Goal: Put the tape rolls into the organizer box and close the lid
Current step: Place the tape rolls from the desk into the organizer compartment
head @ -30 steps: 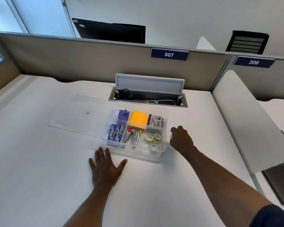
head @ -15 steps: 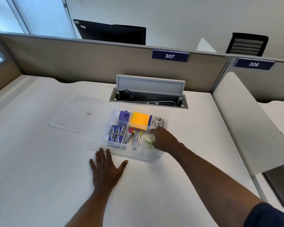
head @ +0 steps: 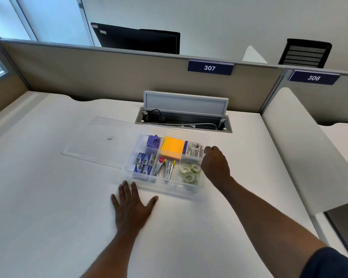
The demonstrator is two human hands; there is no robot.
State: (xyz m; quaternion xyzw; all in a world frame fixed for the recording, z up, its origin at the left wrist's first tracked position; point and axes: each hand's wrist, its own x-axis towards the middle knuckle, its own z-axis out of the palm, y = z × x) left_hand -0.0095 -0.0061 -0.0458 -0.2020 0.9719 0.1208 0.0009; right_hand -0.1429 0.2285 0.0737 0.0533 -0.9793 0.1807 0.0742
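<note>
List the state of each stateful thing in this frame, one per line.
organizer box: open, lid off
lid: flat on desk, left of box
tape rolls: three inside box, front right compartment
desk cable hatch: flipped open
left hand: flat on desk, empty
right hand: curled at box's right wall

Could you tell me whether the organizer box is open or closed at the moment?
Open. The clear lid lies flat on the desk, left of the box, and the tape rolls inside sit uncovered.

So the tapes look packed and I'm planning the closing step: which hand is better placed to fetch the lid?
Probably left: the lid lies left of the box, the left hand rests open nearby; the right hand is opposite.
</note>
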